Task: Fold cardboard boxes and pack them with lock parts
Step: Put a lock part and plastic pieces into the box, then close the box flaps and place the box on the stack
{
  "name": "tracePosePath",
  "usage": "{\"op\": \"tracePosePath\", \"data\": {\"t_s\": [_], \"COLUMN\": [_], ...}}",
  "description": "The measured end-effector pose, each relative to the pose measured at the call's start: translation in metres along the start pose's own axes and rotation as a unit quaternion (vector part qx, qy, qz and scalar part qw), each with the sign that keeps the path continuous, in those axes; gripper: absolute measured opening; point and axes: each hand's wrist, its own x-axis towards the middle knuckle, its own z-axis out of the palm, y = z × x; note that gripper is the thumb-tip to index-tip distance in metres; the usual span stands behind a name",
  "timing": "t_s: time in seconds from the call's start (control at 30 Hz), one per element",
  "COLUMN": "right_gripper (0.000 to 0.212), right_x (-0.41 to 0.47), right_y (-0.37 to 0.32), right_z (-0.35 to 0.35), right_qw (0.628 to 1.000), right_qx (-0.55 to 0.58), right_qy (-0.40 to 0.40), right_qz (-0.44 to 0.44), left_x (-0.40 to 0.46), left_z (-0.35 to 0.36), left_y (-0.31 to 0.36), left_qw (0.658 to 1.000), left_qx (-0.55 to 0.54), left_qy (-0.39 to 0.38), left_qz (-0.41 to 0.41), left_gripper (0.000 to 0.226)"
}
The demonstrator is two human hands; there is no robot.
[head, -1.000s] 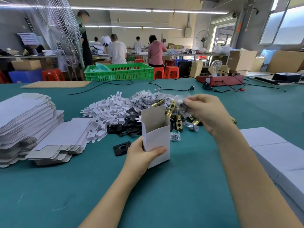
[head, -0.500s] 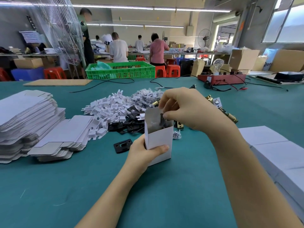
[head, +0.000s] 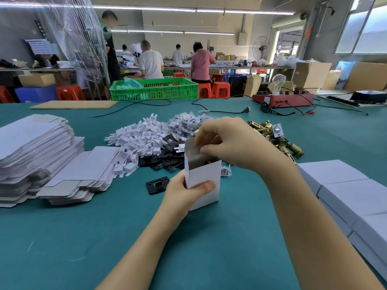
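Right hand (head: 232,143) now lower, fingers curled inside box (head: 204,178) rim; left hand (head: 184,195) gripping box.

flat blanks (head: 37,151) left of box (head: 204,181).

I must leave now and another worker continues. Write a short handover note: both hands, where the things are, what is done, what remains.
Left hand grips the upright white box, top open.
Right hand is at the box mouth, fingers curled; what it holds is hidden.
Flat box blanks lie left, white inserts and black plates behind the box, brass latches right, closed boxes near right.
Done: box folded.
Left: finish packing, close the top.
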Motion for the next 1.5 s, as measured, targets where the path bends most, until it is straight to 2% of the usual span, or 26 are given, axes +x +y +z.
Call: {"op": "tracePosePath", "data": {"t_s": [0.1, 0.17, 0.2, 0.3, 0.4, 0.43, 0.53, 0.63, 0.73, 0.87, 1.0, 1.07, 1.17, 1.3, 1.4, 1.5], "right_gripper": [0.009, 0.005, 0.006, 0.015, 0.031, 0.037, 0.047, 0.045, 0.048, 0.061, 0.056, 0.053, 0.05, 0.058, 0.056, 0.053], "right_x": [-0.002, -0.004, -0.005, -0.008, -0.01, -0.011, -0.017, -0.023, -0.023, -0.027, -0.028, -0.028, -0.028, -0.029, -0.028, -0.028], "right_y": [0.006, 0.014, 0.02, 0.038, 0.052, 0.055, 0.055, 0.055, 0.059, 0.059, 0.057, 0.056, 0.052, 0.053, 0.053, 0.053], "right_z": [-0.008, -0.014, -0.016, -0.012, 0.006, 0.018, 0.06, 0.092, 0.107, 0.114, 0.116, 0.115, 0.113, 0.111, 0.11, 0.11], "right_qw": [0.997, 0.988, 0.98, 0.944, 0.881, 0.865, 0.82, 0.765, 0.771, 0.789, 0.806, 0.809, 0.809, 0.803, 0.788, 0.77], "right_qx": [0.025, 0.073, 0.098, 0.208, 0.368, 0.394, 0.459, 0.539, 0.53, 0.509, 0.502, 0.51, 0.53, 0.553, 0.58, 0.61], "right_qy": [0.066, 0.134, 0.166, 0.22, 0.176, 0.156, 0.119, 0.118, 0.132, 0.131, 0.131, 0.13, 0.124, 0.127, 0.126, 0.113], "right_qz": [0.009, 0.027, 0.042, 0.13, 0.24, 0.268, 0.319, 0.333, 0.328, 0.319, 0.286, 0.263, 0.222, 0.183, 0.164, 0.149], "left_x": [-0.001, -0.001, -0.001, -0.003, -0.001, -0.002, -0.004, -0.003, -0.004, -0.005, -0.004, -0.001, 0.003, 0.003, 0.005, 0.006], "left_z": [0.001, 0.001, 0.001, 0.001, 0.0, 0.0, 0.003, 0.005, 0.008, 0.013, 0.011, 0.008, 0.006, 0.01, 0.01, 0.009], "left_y": [0.003, 0.005, 0.005, 0.006, 0.006, 0.007, 0.013, 0.015, 0.016, 0.016, 0.018, 0.018, 0.02, 0.022, 0.02, 0.022], "left_qw": [0.999, 0.999, 0.998, 0.996, 0.996, 0.995, 0.993, 0.993, 0.992, 0.988, 0.988, 0.99, 0.991, 0.988, 0.985, 0.98], "left_qx": [-0.016, -0.023, -0.046, -0.086, -0.071, -0.072, -0.092, -0.098, -0.113, -0.146, -0.147, -0.129, -0.114, -0.143, -0.163, -0.191], "left_qy": [-0.006, 0.004, 0.003, -0.032, -0.053, -0.061, -0.072, -0.053, -0.05, -0.041, 0.0, 0.027, 0.047, 0.044, 0.052, 0.05], "left_qz": [0.032, 0.046, 0.038, 0.003, -0.014, -0.014, -0.031, -0.036, -0.023, -0.034, -0.046, -0.058, -0.06, -0.032, 0.0, 0.013], "left_gripper": [0.037, 0.057, 0.063, 0.059, 0.092, 0.093, 0.073, 0.065, 0.048, 0.04, 0.026, 0.03, 0.027, 0.027, 0.019, 0.026]}}
